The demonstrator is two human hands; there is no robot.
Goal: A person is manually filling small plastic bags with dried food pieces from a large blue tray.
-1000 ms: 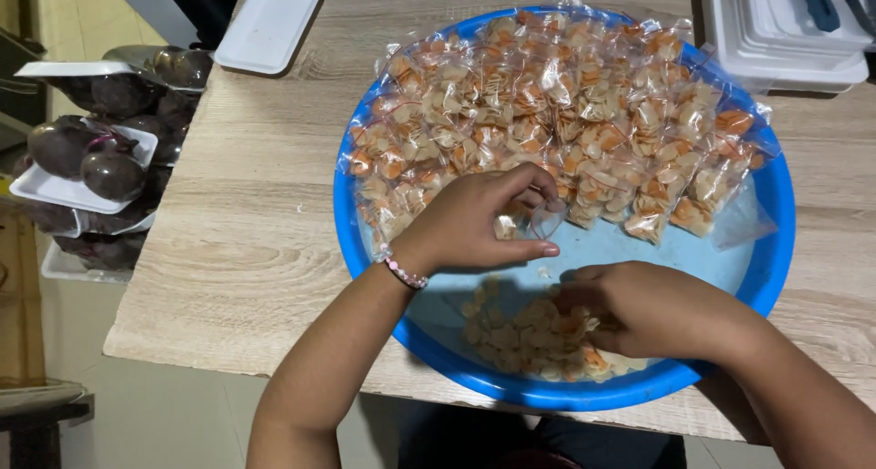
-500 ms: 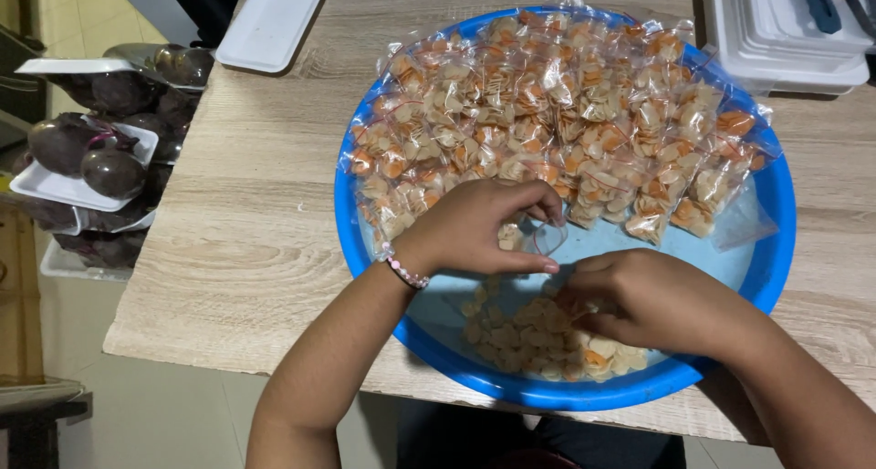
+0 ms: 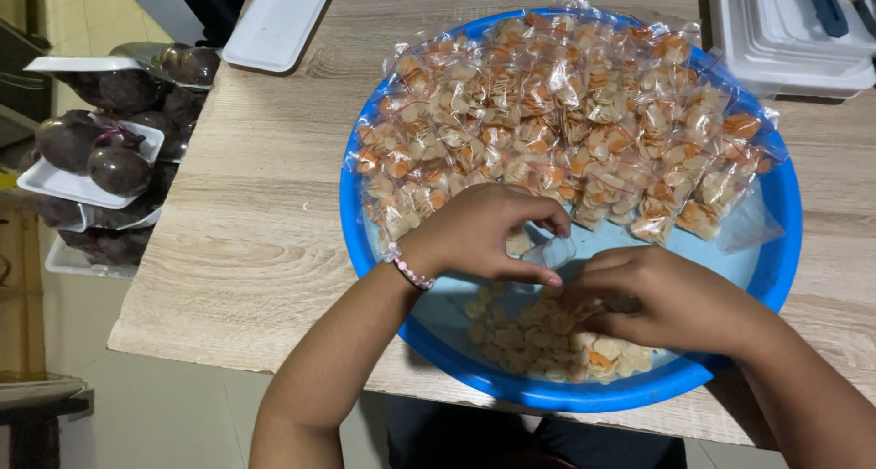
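Pale wood-grain table over tiled floor, left hand pinching a small clear bag, right hand closed on chips.

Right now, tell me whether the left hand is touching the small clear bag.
Touching. The head view shows the left hand pinching the small clear bag at its open rim, fingertips closed on the plastic.

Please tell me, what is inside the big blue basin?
The blue basin holds many small filled bags and loose crackers. The hands cover part of the crackers.
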